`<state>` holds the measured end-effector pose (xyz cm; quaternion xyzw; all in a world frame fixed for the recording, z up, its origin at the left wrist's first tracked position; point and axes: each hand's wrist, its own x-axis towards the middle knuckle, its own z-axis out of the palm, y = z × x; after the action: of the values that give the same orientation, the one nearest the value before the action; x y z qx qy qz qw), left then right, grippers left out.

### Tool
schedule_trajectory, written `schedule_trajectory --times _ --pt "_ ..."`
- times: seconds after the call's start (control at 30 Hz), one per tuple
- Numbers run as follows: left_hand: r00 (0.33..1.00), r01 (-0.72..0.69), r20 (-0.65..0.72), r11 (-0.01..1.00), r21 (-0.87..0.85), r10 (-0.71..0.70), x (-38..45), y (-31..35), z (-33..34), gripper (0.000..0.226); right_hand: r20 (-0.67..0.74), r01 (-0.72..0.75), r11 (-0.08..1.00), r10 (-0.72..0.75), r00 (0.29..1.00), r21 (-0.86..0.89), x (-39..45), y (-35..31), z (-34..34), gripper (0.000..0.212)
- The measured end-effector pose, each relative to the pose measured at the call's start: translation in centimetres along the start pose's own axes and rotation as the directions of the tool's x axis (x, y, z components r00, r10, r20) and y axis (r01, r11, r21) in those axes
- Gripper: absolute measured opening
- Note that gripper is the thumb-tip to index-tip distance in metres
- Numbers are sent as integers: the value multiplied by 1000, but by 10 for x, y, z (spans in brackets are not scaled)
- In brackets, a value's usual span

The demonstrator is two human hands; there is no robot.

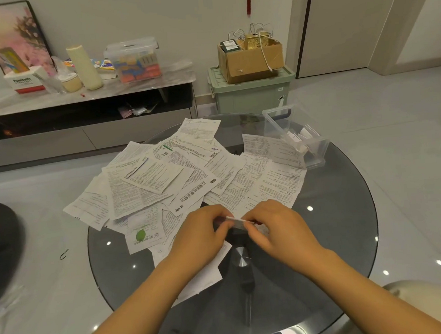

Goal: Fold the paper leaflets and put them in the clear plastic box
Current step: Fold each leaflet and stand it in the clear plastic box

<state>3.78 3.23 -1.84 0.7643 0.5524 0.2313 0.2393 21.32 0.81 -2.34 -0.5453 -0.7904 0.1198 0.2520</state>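
Both hands, left hand and right hand, pinch a small folded leaflet above the tabletop. Press each crease flat so it fits the clear plastic box at the far right.

Cardboard box atop green bin

Two bare forearms reached in from the bottom edge of the head view, uncovered all the way to the wrist, with no sleeve in sight. The left hand and the right hand wore no gloves. No ring, watch or bracelet showed on the fingers or wrists that faced the camera.
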Motion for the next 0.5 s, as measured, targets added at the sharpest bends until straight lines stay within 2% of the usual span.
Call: schedule_trajectory --times 0.27,0.5 --pt "992 110 -29 942 -318 -125 11 28 -2 9 -38 -149 977 157 987 150 9 4 -30 15" --pt "992 98 -40 942 -320 -117 32 51 -8 13 16 -218 956 219 976 194 20 11 -64 15"
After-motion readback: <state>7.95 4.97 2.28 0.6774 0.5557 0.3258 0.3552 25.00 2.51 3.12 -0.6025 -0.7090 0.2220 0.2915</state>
